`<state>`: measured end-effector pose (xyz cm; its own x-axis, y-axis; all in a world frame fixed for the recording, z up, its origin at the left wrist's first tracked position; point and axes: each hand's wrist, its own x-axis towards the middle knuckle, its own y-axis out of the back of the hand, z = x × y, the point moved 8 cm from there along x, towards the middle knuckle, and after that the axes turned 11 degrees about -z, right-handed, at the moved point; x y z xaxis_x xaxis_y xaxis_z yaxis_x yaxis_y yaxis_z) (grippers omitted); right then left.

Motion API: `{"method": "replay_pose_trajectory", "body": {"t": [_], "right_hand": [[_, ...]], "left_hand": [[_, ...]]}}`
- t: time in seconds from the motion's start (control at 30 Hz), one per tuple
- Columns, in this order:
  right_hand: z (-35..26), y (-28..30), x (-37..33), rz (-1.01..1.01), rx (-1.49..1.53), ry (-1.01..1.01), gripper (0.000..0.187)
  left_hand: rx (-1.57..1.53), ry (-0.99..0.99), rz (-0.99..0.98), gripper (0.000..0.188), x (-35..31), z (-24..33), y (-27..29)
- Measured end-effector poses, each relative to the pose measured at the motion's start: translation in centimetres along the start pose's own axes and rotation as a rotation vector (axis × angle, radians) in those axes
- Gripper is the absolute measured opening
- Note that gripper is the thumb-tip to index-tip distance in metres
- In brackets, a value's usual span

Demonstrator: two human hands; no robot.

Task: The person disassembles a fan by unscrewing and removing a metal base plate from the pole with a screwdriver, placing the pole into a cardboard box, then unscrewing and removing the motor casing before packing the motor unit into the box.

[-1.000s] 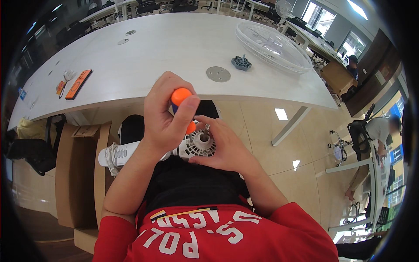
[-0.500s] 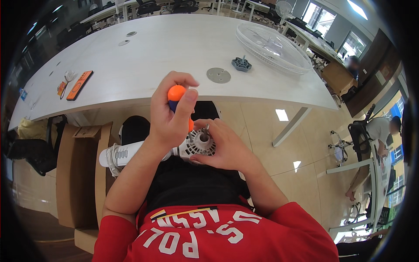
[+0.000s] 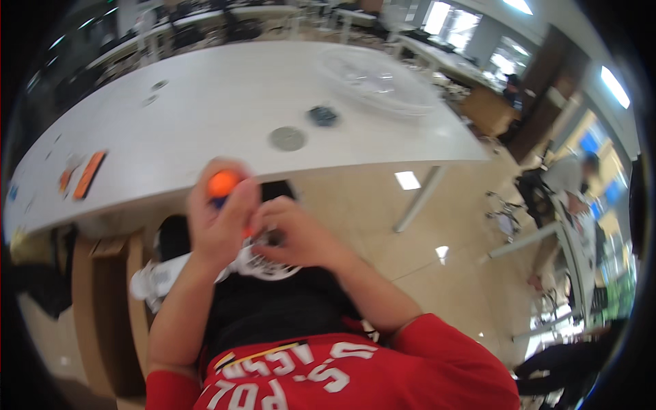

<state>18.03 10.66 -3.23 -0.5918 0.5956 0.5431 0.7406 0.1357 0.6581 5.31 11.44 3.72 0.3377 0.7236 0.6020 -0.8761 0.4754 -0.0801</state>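
My left hand (image 3: 220, 225) is closed around a screwdriver (image 3: 223, 183) with an orange and dark blue handle, held upright. Below it, a white slotted fan motor housing (image 3: 273, 268) rests on my lap, joined to a white fan body (image 3: 164, 279) lying to the left. My right hand (image 3: 297, 234) is over the housing, its fingers curled and pinched close to the screwdriver's lower end. What lies between those fingers is blurred and partly hidden, as is the screwdriver's tip.
On the white table (image 3: 219, 102) lie a dark knob (image 3: 322, 115), a white fan grille (image 3: 383, 85) and an orange phone-like slab (image 3: 90, 175). An open cardboard box (image 3: 83, 314) stands on the floor at left. Another person (image 3: 570, 181) sits far right.
The whole view has shifted and blurred with head motion. My right hand has come off the housing's side, its fingers now bunched near the screwdriver. My left hand still grips the screwdriver.
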Motion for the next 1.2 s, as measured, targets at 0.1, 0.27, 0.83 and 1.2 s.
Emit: {"method": "replay_pose_trajectory", "body": {"t": [0.1, 0.27, 0.83, 1.2], "right_hand": [[1.7, -0.4, -0.1, -0.023, 0.012, -0.053, 0.015], [0.7, -0.4, 1.1, -0.042, -0.004, -0.103, 0.012], [2.0, -1.0, -0.9, 0.043, 0.038, -0.072, 0.018], [1.4, -0.5, -0.9, 0.115, 0.005, -0.015, 0.014]], "left_hand": [[0.068, 0.0, 0.109, 0.011, -0.2, -2.1, 1.1], [0.168, -0.044, 0.319, 0.012, -0.8, -0.2, 2.1], [0.399, -0.012, 0.212, 0.034, -1.9, -0.7, 2.8], [0.416, -0.177, -0.019, 0.055, -1.2, 0.0, 1.6]]}}
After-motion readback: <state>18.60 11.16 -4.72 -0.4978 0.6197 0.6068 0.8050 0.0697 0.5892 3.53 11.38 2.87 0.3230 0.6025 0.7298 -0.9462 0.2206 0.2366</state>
